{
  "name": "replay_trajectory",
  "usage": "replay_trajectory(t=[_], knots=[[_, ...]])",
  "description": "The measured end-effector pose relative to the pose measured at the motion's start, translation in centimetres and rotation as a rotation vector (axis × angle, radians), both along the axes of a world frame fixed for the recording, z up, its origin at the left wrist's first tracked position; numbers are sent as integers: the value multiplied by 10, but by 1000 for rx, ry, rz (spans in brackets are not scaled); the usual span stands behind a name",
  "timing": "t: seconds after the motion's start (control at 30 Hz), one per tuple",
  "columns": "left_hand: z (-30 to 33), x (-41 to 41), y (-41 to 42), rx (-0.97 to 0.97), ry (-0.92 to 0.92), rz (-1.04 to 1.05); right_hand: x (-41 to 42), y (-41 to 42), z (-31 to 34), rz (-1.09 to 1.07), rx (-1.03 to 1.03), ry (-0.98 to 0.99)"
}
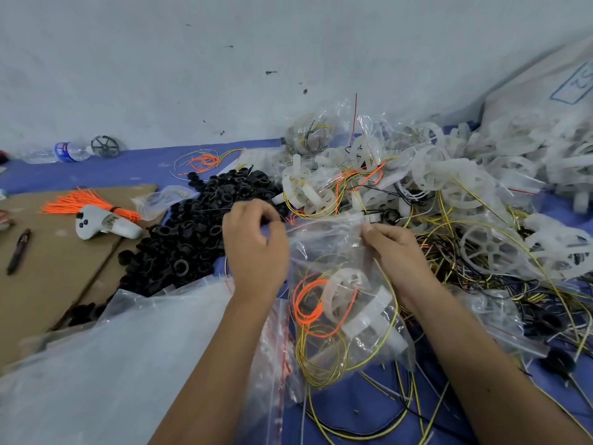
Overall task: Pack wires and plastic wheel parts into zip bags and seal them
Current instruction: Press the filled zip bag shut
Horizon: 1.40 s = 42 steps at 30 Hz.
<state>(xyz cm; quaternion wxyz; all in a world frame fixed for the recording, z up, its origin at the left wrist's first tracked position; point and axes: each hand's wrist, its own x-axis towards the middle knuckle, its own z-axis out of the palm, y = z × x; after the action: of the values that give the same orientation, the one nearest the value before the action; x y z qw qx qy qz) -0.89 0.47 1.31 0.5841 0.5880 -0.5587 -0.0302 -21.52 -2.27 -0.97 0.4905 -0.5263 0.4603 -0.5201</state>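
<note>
I hold a clear zip bag (324, 252) upright between both hands above the blue mat. My left hand (253, 245) pinches its top left corner and my right hand (391, 248) pinches the top right edge. Inside the zip bag lie a coiled orange wire (308, 303), yellow wires (321, 358) and a white plastic wheel part (346, 287). A pile of white plastic wheels (455, 175) tangled with loose wires spreads behind and to the right. Whether the bag's zip is sealed is unclear.
A heap of black rings (192, 229) lies left of my hands. A stack of empty zip bags (128, 364) covers the near left. On the cardboard (48, 284) rest a white controller (106, 223), an orange wire bundle (90, 203) and a pen (19, 252). A water bottle (64, 151) lies by the wall.
</note>
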Motion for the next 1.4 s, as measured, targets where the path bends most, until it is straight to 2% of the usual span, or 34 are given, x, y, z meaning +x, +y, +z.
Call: replay_trajectory(t=[0.1, 0.17, 0.27, 0.33, 0.43, 0.6, 0.67, 0.8, 0.97, 1.07, 1.17, 1.4], knots=[[19, -18, -8, -34, -329, -59, 0, 2, 1, 27, -56, 20], [29, -31, -18, 96, -412, -195, 1, 3, 3, 62, -113, 65], [38, -44, -37, 374, -446, -349, 2, 4, 5, 97, -174, 96], [36, -46, -44, 474, -404, -423, 1, 2, 4, 100, -214, 120], [30, -41, -49, 500, -242, -486, -1, 2, 2, 100, -253, 149], [27, -23, -46, 659, 16, -755, -1, 4, 3, 139, -284, 203], [27, -20, -43, 653, 89, -790, -1, 5, 4, 138, -285, 204], [25, -19, -48, 480, 213, -747, -2, 3, 3, 98, -278, 245], [16, -26, -55, 340, 52, -601, -5, -1, -4, -34, -285, 404], [9, -32, -57, 380, 40, -621, -8, -7, -3, -201, -350, 452], [10, -33, -60, 389, 40, -633, -9, -20, 12, -93, -331, 350], [14, -28, -60, 357, 6, -539, -8, -53, 42, 168, -259, 420]])
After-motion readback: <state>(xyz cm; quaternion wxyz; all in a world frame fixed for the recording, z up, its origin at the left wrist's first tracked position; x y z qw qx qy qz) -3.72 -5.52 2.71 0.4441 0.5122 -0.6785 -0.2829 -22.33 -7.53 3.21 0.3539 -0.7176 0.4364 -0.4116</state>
